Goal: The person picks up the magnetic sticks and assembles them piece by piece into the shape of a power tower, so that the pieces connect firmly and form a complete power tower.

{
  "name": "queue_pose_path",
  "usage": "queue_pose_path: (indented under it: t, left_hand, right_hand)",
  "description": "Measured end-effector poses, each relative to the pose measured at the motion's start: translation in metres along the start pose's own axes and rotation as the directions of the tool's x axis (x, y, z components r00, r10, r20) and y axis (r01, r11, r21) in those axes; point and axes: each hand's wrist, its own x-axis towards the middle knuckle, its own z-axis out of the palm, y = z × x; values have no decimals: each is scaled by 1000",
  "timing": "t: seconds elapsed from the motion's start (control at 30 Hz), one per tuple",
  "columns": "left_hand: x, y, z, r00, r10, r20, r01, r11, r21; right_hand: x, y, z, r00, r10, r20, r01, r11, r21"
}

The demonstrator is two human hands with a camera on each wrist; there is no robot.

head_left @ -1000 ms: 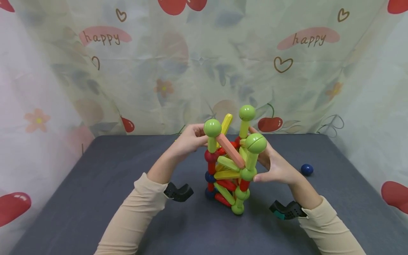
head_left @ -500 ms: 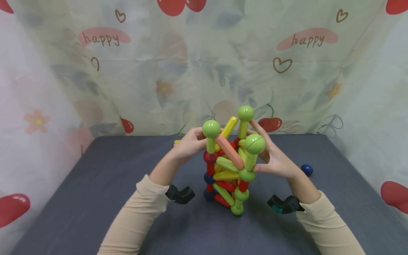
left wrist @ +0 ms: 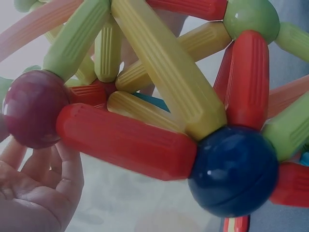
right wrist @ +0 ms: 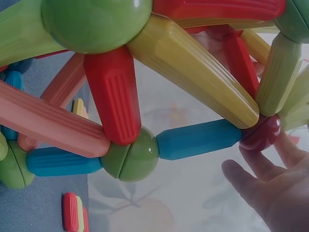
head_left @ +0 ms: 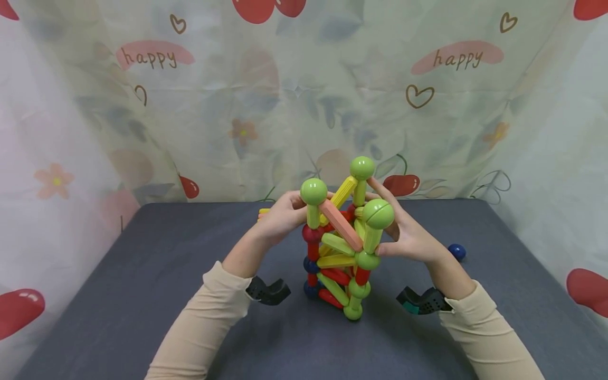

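Observation:
A tower of magnetic sticks and balls stands mid-table, its upper posts topped by green balls. My left hand holds its upper left side, the fingertips partly hidden behind the left green ball. In the left wrist view those fingers lie against a dark red ball. A slanting yellow stick meets the back green ball. My right hand grips the right side, index finger up by the back ball and thumb at the front right post. Its fingertips touch another dark red ball in the right wrist view.
A loose blue ball lies on the dark table, right of my right hand. Behind my left hand, loose sticks show at the table's back. A patterned curtain hangs behind the table.
The yellow stick's upper end has swung right and down, and the back green ball has shifted left to meet it. My right hand has moved slightly up and left.

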Motion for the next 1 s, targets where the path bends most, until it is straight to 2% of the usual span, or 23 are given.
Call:
queue_pose_path:
  t: [0.17,0.27,0.33,0.4,0.53,0.73,0.87,0.93,1.0]
  left_hand:
    - [-12,-3,-3,1000,-5,-5,4,998,-61]
    - [-24,-8,-5,1000,24,21,-23,999,-41]
    - [-33,-12,-4,999,43,17,-43,999,0]
    - [-40,-15,-1,998,62,-11,-62,997,42]
    - [-53,-16,3,991,82,-110,-68,990,121]
    - [-67,-17,-3,972,151,-182,-129,984,126]
    - [-74,-18,-12,966,141,-215,-116,985,124]
    - [-78,-19,-18,964,136,-230,-107,985,134]
    - [-81,-19,-23,960,130,-247,-96,985,146]
  right_hand:
    - [0,0,0,1000,-8,1,8,1000,4]
    - [0,1,0,1000,-18,3,18,1000,13]
    - [0,2,0,1000,-18,6,18,1000,23]
    - [1,3,1,1000,-13,9,13,999,40]
    - [4,4,6,1000,9,13,-10,998,68]
    - [14,5,17,999,38,31,-39,997,59]
    - [18,9,17,989,142,-44,-143,989,-26]
    - [20,17,13,965,230,-124,-244,964,-108]
    - [22,31,7,924,323,-204,-361,912,-192]
